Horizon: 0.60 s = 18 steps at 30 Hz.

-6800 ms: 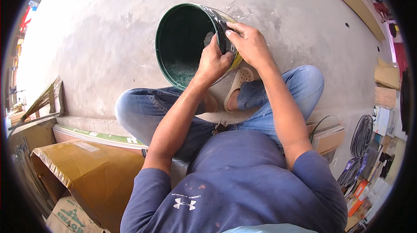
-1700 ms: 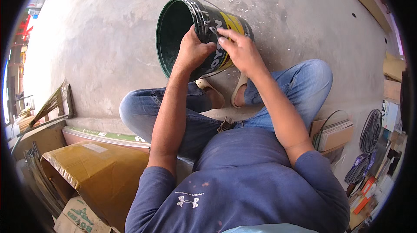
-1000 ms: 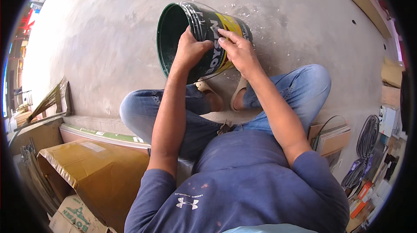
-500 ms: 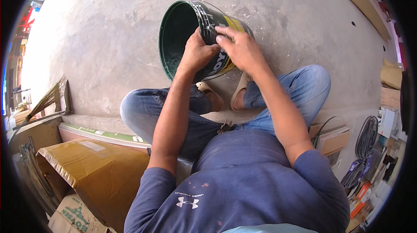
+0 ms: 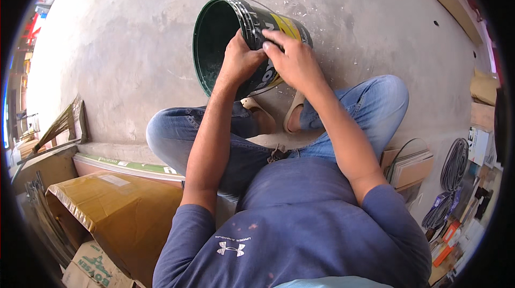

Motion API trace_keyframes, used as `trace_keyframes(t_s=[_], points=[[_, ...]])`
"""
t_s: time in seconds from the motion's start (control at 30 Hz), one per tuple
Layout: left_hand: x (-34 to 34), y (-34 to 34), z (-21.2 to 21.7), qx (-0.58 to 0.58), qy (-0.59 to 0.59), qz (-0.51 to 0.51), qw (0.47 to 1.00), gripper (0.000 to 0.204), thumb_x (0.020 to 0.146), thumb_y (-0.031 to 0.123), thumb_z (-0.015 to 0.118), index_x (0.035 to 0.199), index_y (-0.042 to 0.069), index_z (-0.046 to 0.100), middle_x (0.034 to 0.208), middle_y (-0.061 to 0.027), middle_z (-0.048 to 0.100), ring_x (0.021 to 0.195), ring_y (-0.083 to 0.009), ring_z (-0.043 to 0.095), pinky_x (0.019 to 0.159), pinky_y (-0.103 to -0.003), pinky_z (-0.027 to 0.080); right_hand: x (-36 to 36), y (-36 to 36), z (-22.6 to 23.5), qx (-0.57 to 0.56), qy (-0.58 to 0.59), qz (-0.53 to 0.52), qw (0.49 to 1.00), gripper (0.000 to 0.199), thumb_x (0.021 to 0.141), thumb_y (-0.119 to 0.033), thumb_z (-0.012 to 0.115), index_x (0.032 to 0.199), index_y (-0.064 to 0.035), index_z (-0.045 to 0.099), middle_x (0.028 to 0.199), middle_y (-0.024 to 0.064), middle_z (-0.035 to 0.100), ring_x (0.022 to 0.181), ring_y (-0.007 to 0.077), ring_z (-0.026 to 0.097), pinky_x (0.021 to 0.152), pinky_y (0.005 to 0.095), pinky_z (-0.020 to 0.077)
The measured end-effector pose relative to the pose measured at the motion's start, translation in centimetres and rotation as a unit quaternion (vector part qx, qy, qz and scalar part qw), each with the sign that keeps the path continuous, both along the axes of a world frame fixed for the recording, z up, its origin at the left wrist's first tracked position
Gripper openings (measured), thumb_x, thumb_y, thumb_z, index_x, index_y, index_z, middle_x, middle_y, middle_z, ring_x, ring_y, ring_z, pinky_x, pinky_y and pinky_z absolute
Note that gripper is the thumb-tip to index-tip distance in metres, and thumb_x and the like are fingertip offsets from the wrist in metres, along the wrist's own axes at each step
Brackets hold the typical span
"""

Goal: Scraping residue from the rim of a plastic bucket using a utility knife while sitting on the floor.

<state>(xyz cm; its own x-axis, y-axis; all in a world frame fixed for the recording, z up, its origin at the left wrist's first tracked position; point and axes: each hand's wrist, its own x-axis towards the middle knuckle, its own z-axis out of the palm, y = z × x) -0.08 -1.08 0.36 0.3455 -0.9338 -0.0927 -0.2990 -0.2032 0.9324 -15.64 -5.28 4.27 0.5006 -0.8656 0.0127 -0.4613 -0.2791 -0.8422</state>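
Observation:
A dark green plastic pail (image 5: 217, 25) lies tilted on its side on the floor beyond my feet, its mouth facing left. White specks dot its ridged rim band, and a thin wire handle (image 5: 252, 0) arches over its outside. My left hand (image 5: 240, 62) is closed over the rim, fingers inside the mouth and thumb outside. Just right of it, my right hand (image 5: 295, 60) bends at the outside of the rim band, with thumb and forefinger drawn toward each other against it. Whatever sits between those fingertips is too small to make out.
Whitish flakes (image 5: 338, 11) are scattered on the concrete floor (image 5: 134, 35) beyond the pail. A cardboard box (image 5: 129, 207) and a broom (image 5: 61, 121) are at the left. Coiled black cable (image 5: 454, 165) and stacked boards (image 5: 410, 167) lie at the right.
The pail has turned slightly and shifted a little to the left, with its outer print rolled lower. Both hands have moved slightly left along with the rim.

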Motion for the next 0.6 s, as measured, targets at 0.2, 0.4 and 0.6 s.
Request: trace_keyframes(t_s=[0.2, 0.4, 0.6], points=[[0.6, 0.1, -0.8, 0.003, 0.019, -0.005, 1.0, 0.048, 0.074, 0.01, 0.078, 0.12, 0.0, 0.066, 0.104, -0.0152, 0.077, 0.098, -0.0241, 0.075, 0.09, -0.036, 0.057, 0.1, -1.1, 0.1, 0.017, -0.007, 0.012, 1.0, 0.04, 0.099, -0.028, 0.061, 0.131, -0.0055, 0.07, 0.123, 0.0261, 0.071, 0.115, 0.0421, 0.069, 0.103, 0.0451, 0.0527], [0.7, -0.2, 0.3, 0.036, 0.002, 0.007, 0.999, 0.045, 0.075, 0.009, 0.078, 0.117, 0.0, 0.067, 0.102, -0.0124, 0.078, 0.096, -0.0198, 0.075, 0.088, -0.035, 0.058, -0.1, -1.8, -0.6, 0.081, -0.011, 0.003, 0.997, 0.041, 0.1, -0.029, 0.061, 0.133, -0.0059, 0.069, 0.12, 0.024, 0.074, 0.113, 0.0386, 0.072, 0.1, 0.0429, 0.0542], [1.0, 0.2, 0.4, 0.018, -0.002, 0.003, 1.0, 0.04, 0.078, 0.006, 0.078, 0.116, -0.001, 0.066, 0.099, -0.0066, 0.075, 0.088, -0.0127, 0.071, 0.081, -0.031, 0.058, -0.1, -0.7, -0.7, 0.098, -0.014, 0.012, 0.995, 0.042, 0.1, -0.029, 0.062, 0.134, -0.004, 0.069, 0.126, 0.0233, 0.072, 0.121, 0.038, 0.068, 0.105, 0.0414, 0.0515]])
